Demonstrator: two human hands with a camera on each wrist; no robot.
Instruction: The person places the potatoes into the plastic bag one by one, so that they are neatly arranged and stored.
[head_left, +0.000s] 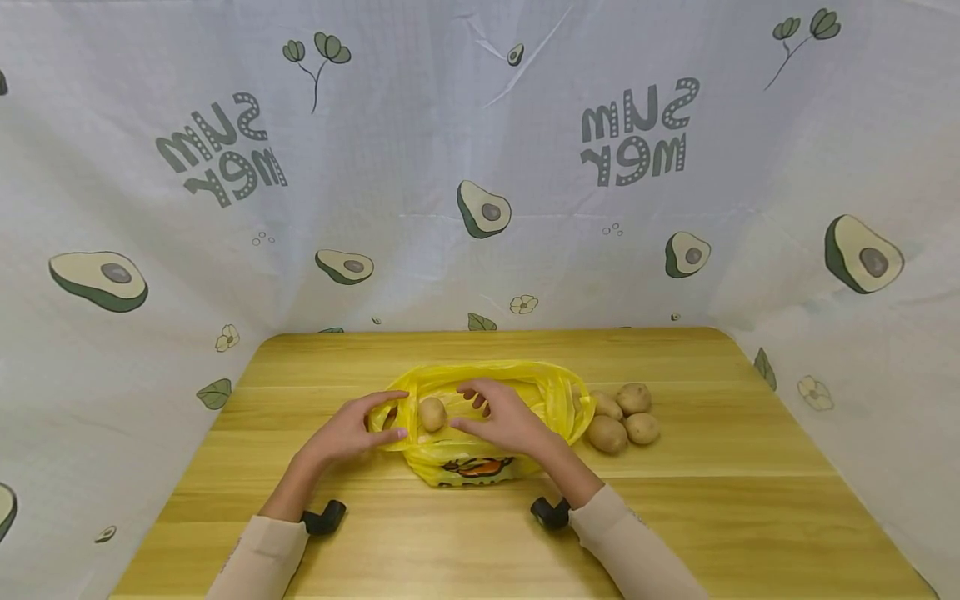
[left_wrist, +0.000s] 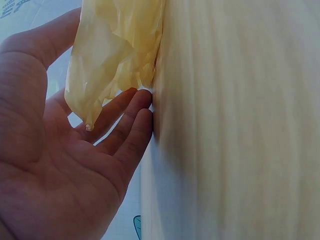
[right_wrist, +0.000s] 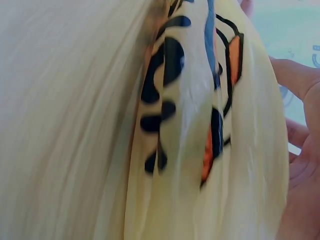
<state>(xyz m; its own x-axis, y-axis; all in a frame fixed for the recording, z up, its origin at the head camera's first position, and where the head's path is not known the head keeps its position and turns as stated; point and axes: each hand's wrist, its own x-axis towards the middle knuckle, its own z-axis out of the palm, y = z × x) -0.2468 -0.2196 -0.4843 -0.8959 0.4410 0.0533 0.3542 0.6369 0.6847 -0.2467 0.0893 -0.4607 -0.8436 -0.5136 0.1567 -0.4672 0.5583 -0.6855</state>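
Yellow plastic bag (head_left: 487, 457): lying on the wood-grain tabletop (head_left: 420, 546), mouth spread toward the head camera, black-and-orange print on its near side. One potato (head_left: 432, 414) sits within the bag's mouth, toward its left end. The left hand (head_left: 348, 429) is at the bag's left end; thumb and fingers spread apart, touching the plastic there. Whether any finger pinches the plastic cannot be determined. The right hand (head_left: 506, 417) is over the bag's mouth, fingers loosely bent, thumb apart from them and near the potato, nothing held. Four further potatoes (head_left: 642, 428) are grouped just right of the bag. Beyond the bag hangs an avocado-print curtain (head_left: 420, 167).
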